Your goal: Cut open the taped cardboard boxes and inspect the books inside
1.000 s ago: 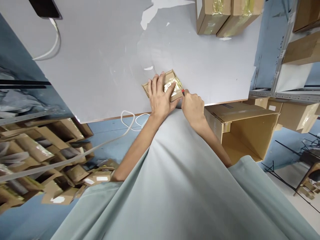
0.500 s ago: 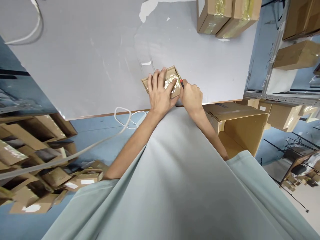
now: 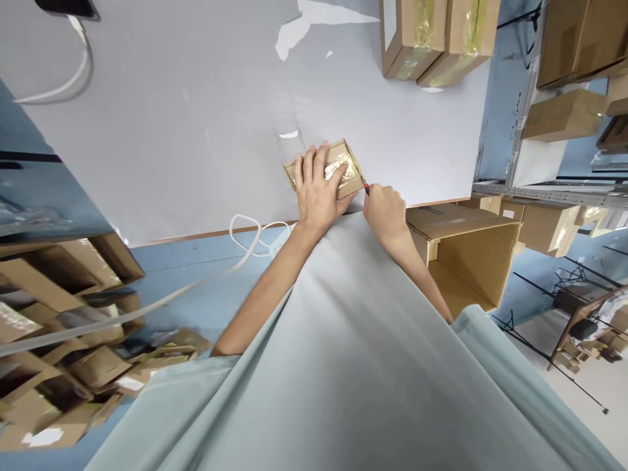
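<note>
Small carton (image 3: 350, 180) lies on counter (image 3: 196, 150), near front edge. Left hand (image 3: 318, 191) spread over it, grip unclosed, presumably pressing to steady it. Right hand (image 3: 386, 208), grip clenched round red-and-black tool (image 3: 366, 188), sits at carton's right edge, seemingly for control.

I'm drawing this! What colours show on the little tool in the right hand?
The little tool shows red and black, seen in the head view.

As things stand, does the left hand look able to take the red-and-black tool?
Probably not easily: the right hand is closed around the tool, leaving only a small end showing, and the left hand lies spread on the cardboard piece.
</note>
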The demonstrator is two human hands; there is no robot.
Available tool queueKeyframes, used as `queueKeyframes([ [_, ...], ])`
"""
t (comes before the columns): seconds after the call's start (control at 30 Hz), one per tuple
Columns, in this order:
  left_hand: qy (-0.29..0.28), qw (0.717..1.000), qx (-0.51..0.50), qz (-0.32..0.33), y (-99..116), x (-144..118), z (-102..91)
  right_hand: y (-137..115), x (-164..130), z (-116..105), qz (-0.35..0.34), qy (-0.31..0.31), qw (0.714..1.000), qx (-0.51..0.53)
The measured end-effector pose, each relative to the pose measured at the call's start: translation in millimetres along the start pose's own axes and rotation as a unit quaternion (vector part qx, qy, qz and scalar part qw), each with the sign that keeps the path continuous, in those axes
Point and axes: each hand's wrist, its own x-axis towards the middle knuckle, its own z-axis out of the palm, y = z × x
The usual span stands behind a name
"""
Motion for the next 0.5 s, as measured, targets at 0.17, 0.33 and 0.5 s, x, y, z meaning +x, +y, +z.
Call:
queueKeyframes([
  [0.17, 0.008, 1.000, 0.018, 0.023, -13, 0, -6.5, 9, -18, -9, 0.017, -0.004, 0.998, 0.055],
  [0.33, 0.023, 0.999, 0.037, 0.027, -48, -16, -31.1, 45, 8, 7, -0.019, 0.069, 0.964, 0.255],
  [0.5, 0.040, 0.999, 0.026, -0.012, -67, -51, -66.2, 53, 91, 66, 0.037, 0.020, 0.917, 0.396],
])
